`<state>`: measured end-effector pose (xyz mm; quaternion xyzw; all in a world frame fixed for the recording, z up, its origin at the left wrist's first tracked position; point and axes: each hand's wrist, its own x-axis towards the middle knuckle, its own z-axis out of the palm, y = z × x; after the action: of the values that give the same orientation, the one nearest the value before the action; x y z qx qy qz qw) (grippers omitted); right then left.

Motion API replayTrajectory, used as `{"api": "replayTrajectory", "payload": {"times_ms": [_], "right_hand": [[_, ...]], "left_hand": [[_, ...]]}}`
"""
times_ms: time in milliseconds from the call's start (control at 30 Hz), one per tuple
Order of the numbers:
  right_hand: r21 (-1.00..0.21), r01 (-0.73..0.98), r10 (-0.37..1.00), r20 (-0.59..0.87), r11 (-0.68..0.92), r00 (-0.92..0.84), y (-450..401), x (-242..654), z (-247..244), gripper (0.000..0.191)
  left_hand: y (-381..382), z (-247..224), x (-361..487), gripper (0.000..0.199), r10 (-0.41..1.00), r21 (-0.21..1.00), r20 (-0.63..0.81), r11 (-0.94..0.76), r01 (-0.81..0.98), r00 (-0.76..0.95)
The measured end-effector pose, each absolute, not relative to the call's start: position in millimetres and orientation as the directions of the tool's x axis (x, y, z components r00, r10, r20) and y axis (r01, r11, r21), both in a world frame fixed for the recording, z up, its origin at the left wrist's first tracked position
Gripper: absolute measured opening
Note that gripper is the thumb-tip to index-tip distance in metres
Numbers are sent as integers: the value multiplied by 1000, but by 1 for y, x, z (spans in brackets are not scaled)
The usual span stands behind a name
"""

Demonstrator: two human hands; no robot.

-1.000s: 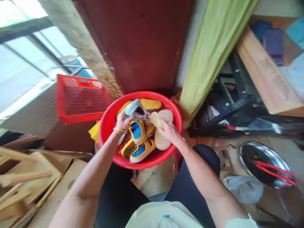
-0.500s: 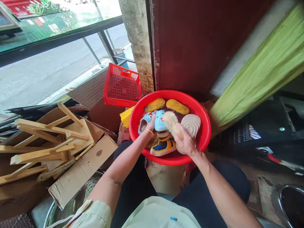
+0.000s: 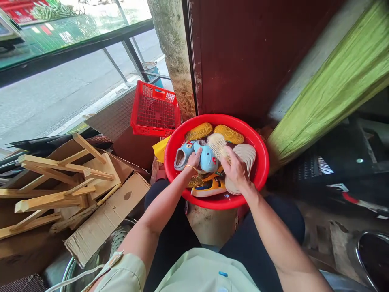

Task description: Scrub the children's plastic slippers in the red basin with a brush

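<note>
A red basin (image 3: pixel 261 162) between my knees holds water and several small shoes. My left hand (image 3: pixel 195 159) grips a light blue shoe (image 3: pixel 209 159), whose toe has turned to the right; a second blue shoe (image 3: pixel 181 156) lies just left of it. In my right hand (image 3: pixel 235 168) is a scrub brush (image 3: pixel 217 142), its pale bristles facing up beside the blue shoe's toe. A yellow shoe with a blue inside (image 3: pixel 209 188) sits at the near rim. Yellow soles (image 3: pixel 199 132) face up at the far side, and white soles (image 3: pixel 245 156) at the right.
A red plastic crate (image 3: pixel 156 109) stands beyond the basin to the left. Wooden stools (image 3: pixel 67 174) and cardboard (image 3: pixel 109 219) are piled on my left. A green cloth (image 3: pixel 328 81) hangs at the right, next to a dark red door (image 3: pixel 243 61).
The blue shoe in my left hand has tilted, its toe swinging right and toward me. The brush in my right hand has shifted slightly, with its bristles still upward.
</note>
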<state>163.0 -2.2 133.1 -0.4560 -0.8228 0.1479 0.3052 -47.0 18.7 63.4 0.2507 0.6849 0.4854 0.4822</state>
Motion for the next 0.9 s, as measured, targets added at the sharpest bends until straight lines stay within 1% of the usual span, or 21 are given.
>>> {"api": "replayTrajectory", "payload": {"times_ms": [67, 100, 133, 200, 267, 300, 367, 433, 500, 567, 600, 667, 733, 800, 833, 900], "right_hand": [[-416, 712, 824, 259, 566, -504, -10, 165, 136, 51], [-355, 756, 835, 191, 550, -517, -11, 167, 137, 51], [-296, 804, 856, 138, 516, -499, -10, 169, 138, 51], [-220, 875, 902, 100, 432, -421, -4, 175, 139, 53], [-218, 890, 916, 118, 400, -382, -1, 181, 139, 54], [-233, 880, 910, 131, 415, -394, -2, 182, 139, 54], [-252, 837, 874, 139, 485, -465, -10, 182, 137, 55], [-240, 811, 844, 110, 534, -524, -15, 180, 136, 55], [-205, 842, 866, 75, 499, -495, -13, 181, 136, 55], [-182, 898, 916, 72, 401, -394, -4, 185, 138, 55], [-191, 911, 931, 86, 365, -355, -1, 187, 139, 56], [-245, 892, 925, 124, 379, -359, 1, 190, 140, 57], [-294, 838, 888, 146, 460, -436, -3, 189, 139, 57], [-296, 823, 874, 126, 484, -469, -5, 188, 138, 56], [-282, 845, 890, 108, 455, -444, -4, 189, 138, 56], [-253, 902, 937, 84, 349, -339, 5, 195, 137, 55]], "left_hand": [[19, 64, -52, 50, 832, 896, -301, 414, 161, -466], [19, 65, -54, 48, 842, 876, -261, 412, 250, -473], [18, 67, -54, 48, 854, 866, -236, 401, 299, -463], [17, 69, -52, 46, 873, 859, -206, 378, 347, -442], [15, 71, -47, 44, 881, 850, -194, 370, 374, -431], [14, 71, -45, 44, 883, 846, -191, 369, 385, -428], [13, 71, -41, 43, 892, 851, -167, 345, 395, -419], [12, 71, -38, 40, 909, 866, -123, 294, 404, -398], [10, 70, -34, 38, 922, 869, -84, 253, 424, -378], [7, 70, -31, 37, 930, 857, -78, 246, 452, -358], [5, 70, -30, 38, 933, 852, -82, 248, 460, -350], [4, 70, -28, 39, 938, 852, -100, 254, 457, -333], [5, 71, -29, 41, 941, 869, -104, 244, 431, -322], [6, 72, -29, 43, 933, 892, -96, 235, 387, -346], [6, 72, -29, 46, 922, 902, -104, 246, 355, -373], [3, 73, -25, 56, 906, 915, -129, 265, 302, -404]]}}
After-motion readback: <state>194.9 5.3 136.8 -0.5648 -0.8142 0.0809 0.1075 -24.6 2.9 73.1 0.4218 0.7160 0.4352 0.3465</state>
